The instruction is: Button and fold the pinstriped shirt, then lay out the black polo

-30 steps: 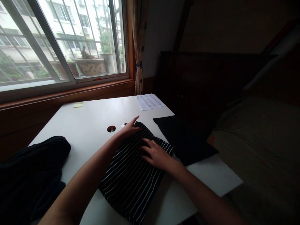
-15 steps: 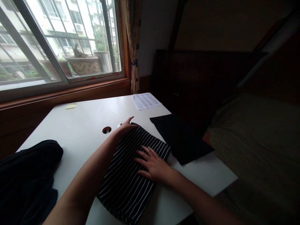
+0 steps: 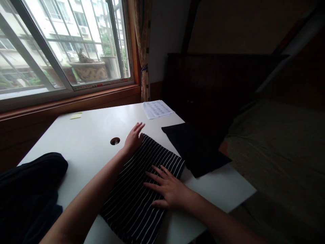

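A black cloth with thin white stripes lies flat, set at a slant, on the near part of a white tabletop, between a person's two bare arms. The right hand rests palm down on the cloth's right side, fingers spread wide. The left hand is at the cloth's far corner, its fingers slightly apart and pointing away; whether it touches the fabric is unclear. Just right of the stripes is a flat black cloth; at the left edge, a heaped dark garment. Farther back are a round hole, yellow paper and printed sheets, near a barred window.
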